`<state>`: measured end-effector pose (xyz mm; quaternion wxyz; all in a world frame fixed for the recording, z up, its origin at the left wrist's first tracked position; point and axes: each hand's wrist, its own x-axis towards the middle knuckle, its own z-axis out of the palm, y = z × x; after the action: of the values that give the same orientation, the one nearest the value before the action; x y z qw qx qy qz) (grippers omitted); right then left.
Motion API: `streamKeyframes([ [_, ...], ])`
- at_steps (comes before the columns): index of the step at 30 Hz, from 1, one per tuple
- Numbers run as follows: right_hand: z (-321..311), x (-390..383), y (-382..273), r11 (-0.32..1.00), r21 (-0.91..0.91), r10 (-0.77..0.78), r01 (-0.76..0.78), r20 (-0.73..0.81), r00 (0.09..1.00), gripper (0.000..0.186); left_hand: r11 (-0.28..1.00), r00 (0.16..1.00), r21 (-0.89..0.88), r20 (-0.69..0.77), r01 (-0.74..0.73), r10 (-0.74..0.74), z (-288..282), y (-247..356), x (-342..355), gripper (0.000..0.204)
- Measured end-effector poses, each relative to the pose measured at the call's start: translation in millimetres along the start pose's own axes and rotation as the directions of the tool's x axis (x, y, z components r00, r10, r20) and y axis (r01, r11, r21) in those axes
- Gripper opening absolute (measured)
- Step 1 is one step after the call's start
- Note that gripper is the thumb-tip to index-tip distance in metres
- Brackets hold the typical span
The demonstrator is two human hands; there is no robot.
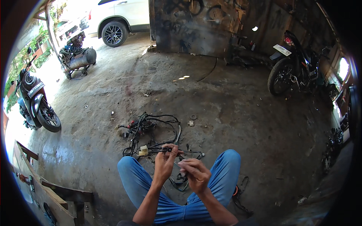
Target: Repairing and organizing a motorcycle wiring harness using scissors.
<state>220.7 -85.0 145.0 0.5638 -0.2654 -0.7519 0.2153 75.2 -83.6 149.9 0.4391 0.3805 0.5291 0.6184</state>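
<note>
head: two hands [164, 165] [196, 174] at one wiring harness [142, 124]; two motorbikes [36, 89] [306, 67]

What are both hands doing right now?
Left hand: closed, holding black wires.
Right hand: partly curled; can't tell if it's gripping anything.

Both forearms [148, 203] reach forward between bent knees [228, 161], left hand [164, 162] pinching, right hand [197, 174] curled just beside it.

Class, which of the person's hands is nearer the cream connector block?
Left. The left hand is just right of the cream connector block; the right hand is farther right.
</note>
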Motion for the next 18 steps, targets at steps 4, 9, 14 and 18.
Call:
streamKeyframes([
  [4, -14.5, 11.7, 6.2, 0.955, 0.106, 0.282, -0.275, -0.054, 0.958, 0.024, 0.970, 0.978, -0.236, 0.208, 0.062, -0.012, -6.1, -11.5, -7.4, 0.021],
  [9, -19.8, 51.9, 28.4, 0.524, 0.443, 0.796, -0.727, 0.049, 0.604, 0.023, 0.942, 0.941, -0.314, 0.339, 0.119, -0.006, -17.6, -13.9, -9.0, 0.028],
  [14, -12.0, 35.0, 75.4, 0.205, 0.482, 0.803, -0.852, 0.415, 0.428, 0.031, 0.904, 0.938, -0.420, 0.337, 0.081, 0.073, -15.9, 2.8, -4.4, 0.032],
  [18, -13.7, 27.0, 81.2, 0.062, 0.431, 0.794, -0.900, 0.525, 0.306, 0.031, 0.932, 0.950, -0.359, 0.305, 0.053, 0.064, -25.1, -2.8, -4.8, 0.035],
])
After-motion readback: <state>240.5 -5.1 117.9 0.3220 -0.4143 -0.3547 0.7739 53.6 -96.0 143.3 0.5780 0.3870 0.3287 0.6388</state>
